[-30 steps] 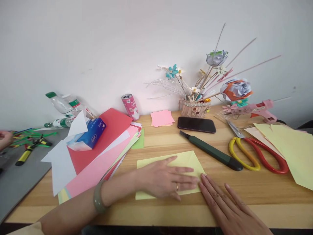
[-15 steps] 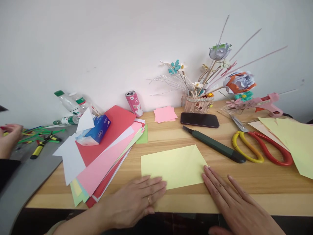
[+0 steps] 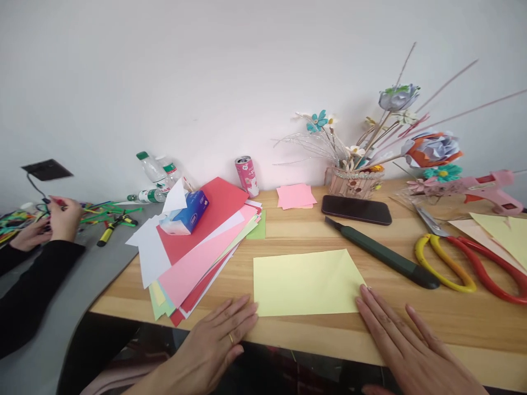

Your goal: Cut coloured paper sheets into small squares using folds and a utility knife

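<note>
Wooden desk (image 3: 288, 230) against a plain white wall. Left hand (image 3: 214, 345) lies flat and loose at the near desk edge, fingers spread, fingertips just touching the near-left corner of the yellow paper sheet (image 3: 307, 282); nothing gripped. Right hand (image 3: 405, 343) also flat, palm down, fingers extended, fingertips touching the sheet's near-right corner; grasping nothing. Sheet lies flat on the desk between the two hands, just beyond the fingertips.

Beyond the right hand: dark green utility knife (image 3: 381, 255) lying diagonally, then a black phone (image 3: 356, 209). Right of the right hand: yellow-and-red scissors (image 3: 465, 262), more pale yellow paper (image 3: 504, 233), pink glue gun (image 3: 492, 185). Vase of paper flowers (image 3: 356, 181) at the wall behind the phone. Beyond the left hand: fanned stack of coloured paper (image 3: 197, 252) with a blue tissue pack (image 3: 185, 214) on it, pink can (image 3: 246, 175), pink square notes (image 3: 295, 196), plastic bottles (image 3: 158, 173). Far left, another person's hands (image 3: 53, 219) in black sleeves handle small items on a grey surface (image 3: 82, 285).
</note>
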The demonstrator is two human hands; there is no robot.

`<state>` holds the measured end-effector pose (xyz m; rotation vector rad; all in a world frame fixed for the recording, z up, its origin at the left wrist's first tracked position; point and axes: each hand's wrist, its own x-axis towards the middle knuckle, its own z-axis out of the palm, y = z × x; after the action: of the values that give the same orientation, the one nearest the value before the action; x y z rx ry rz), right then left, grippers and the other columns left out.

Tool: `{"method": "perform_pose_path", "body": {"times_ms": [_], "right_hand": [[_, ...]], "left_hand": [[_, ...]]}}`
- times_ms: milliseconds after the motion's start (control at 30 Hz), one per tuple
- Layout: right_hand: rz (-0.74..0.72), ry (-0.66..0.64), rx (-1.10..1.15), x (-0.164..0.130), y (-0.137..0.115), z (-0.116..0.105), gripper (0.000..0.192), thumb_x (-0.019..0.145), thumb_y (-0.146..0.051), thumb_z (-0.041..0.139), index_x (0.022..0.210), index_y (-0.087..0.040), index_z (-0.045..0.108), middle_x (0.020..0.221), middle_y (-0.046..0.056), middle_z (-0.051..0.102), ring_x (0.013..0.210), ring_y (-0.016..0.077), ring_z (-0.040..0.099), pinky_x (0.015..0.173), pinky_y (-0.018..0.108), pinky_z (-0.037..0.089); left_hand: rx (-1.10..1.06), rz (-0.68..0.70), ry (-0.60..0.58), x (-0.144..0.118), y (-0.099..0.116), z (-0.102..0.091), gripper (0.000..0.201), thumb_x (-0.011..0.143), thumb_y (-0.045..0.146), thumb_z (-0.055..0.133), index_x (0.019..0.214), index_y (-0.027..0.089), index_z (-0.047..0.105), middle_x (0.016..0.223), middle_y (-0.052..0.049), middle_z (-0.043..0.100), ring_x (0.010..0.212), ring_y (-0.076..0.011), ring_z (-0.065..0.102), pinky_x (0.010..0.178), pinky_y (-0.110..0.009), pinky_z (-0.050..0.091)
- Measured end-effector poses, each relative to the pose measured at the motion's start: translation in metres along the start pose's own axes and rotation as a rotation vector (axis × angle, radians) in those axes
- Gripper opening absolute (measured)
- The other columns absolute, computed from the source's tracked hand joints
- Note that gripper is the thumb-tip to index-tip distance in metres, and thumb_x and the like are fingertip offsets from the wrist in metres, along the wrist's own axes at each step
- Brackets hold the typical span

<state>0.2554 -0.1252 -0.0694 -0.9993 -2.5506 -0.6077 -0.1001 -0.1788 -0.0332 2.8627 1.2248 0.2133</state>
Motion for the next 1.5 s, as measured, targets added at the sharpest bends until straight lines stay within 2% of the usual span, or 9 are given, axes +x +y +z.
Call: {"method": "perform_pose_path", "body": {"times_ms": [200,400,633,767,1000,1167,1267,1367,1500], "right_hand": [[-0.014,0.059,0.002,0.000,0.000,0.002,0.076,0.086,-0.053,0.031,0.141,-0.001,0.024,0.139,0.024,0.039,0.130,0.0337,0.032,0.099,0.055,0.027],[-0.058,0.128,0.006,0.007,0.006,-0.003,0.090,0.081,-0.068,0.033,0.141,-0.001,0.026,0.135,0.023,0.045,0.124,0.0330,0.041,0.094,0.049,0.035],[-0.161,0.063,0.081,0.042,0.027,-0.007,0.086,0.084,-0.063,0.039,0.143,-0.004,0.018,0.130,0.018,0.052,0.119,0.0249,0.048,0.089,0.044,0.042],[-0.166,0.025,0.126,0.037,0.043,-0.009,0.080,0.086,-0.056,0.042,0.144,-0.008,0.016,0.131,0.015,0.052,0.120,0.0229,0.048,0.090,0.043,0.043],[0.026,0.110,0.062,0.026,0.054,-0.010,0.042,0.090,-0.044,0.041,0.115,-0.016,0.061,0.120,0.009,0.061,0.109,0.0221,0.056,0.088,0.038,0.047],[0.131,0.088,-0.110,0.040,0.073,0.004,0.045,0.093,-0.032,0.033,0.116,-0.002,0.057,0.119,0.021,0.058,0.112,0.0317,0.052,0.091,0.048,0.043],[0.144,0.061,-0.176,0.052,0.081,0.012,0.040,0.090,-0.022,0.035,0.113,0.004,0.056,0.104,0.024,0.063,0.098,0.0327,0.059,0.080,0.047,0.049],[0.121,0.036,-0.198,0.055,0.085,0.014,0.037,0.084,-0.003,0.032,0.111,0.004,0.056,0.088,0.018,0.066,0.081,0.0269,0.062,0.068,0.040,0.052],[0.117,0.017,-0.206,0.044,0.086,0.007,0.040,0.080,0.004,0.032,0.114,0.005,0.054,0.093,0.019,0.064,0.081,0.0259,0.062,0.065,0.037,0.052]], "left_hand": [[-0.021,-0.036,0.024,-0.004,0.000,-0.006,0.045,0.096,0.018,0.033,0.140,0.013,0.031,0.139,-0.010,0.045,0.135,-0.0229,0.029,0.106,-0.041,0.036],[-0.155,-0.027,0.251,0.016,-0.010,-0.035,0.033,0.091,0.009,0.039,0.121,0.019,0.049,0.121,-0.009,0.062,0.126,-0.0184,0.045,0.100,-0.033,0.044],[-0.113,0.204,-0.212,0.116,-0.016,-0.037,0.036,0.097,0.023,0.035,0.131,0.027,0.047,0.143,0.001,0.040,0.140,-0.0220,0.015,0.111,-0.047,0.021],[-0.194,0.218,-0.306,0.140,-0.025,-0.023,0.048,0.097,0.045,0.034,0.142,0.028,0.029,0.151,-0.002,0.024,0.140,-0.0205,0.013,0.112,-0.047,0.013],[-0.255,-0.006,-0.308,0.117,-0.021,-0.018,0.054,0.097,0.045,0.030,0.146,0.026,0.017,0.153,-0.008,0.012,0.141,-0.0251,0.006,0.110,-0.054,0.011],[-0.398,-0.409,-0.255,0.137,0.008,-0.001,0.062,0.097,0.045,0.027,0.147,0.011,0.012,0.152,-0.016,0.002,0.139,-0.0309,-0.002,0.108,-0.059,0.015],[-0.583,-0.503,-0.142,0.156,0.014,0.003,0.059,0.098,0.037,0.029,0.147,0.014,0.008,0.151,-0.016,0.010,0.139,-0.0282,0.013,0.105,-0.053,0.031],[-0.641,-0.379,0.008,0.164,0.009,-0.005,0.057,0.094,0.030,0.043,0.145,0.019,0.021,0.149,-0.012,0.025,0.137,-0.0230,0.025,0.107,-0.046,0.032],[-0.542,-0.117,-0.069,0.148,-0.003,-0.019,0.072,0.070,0.034,0.076,0.133,0.020,0.044,0.146,-0.009,0.034,0.139,-0.0254,0.020,0.112,-0.044,0.025]]}}
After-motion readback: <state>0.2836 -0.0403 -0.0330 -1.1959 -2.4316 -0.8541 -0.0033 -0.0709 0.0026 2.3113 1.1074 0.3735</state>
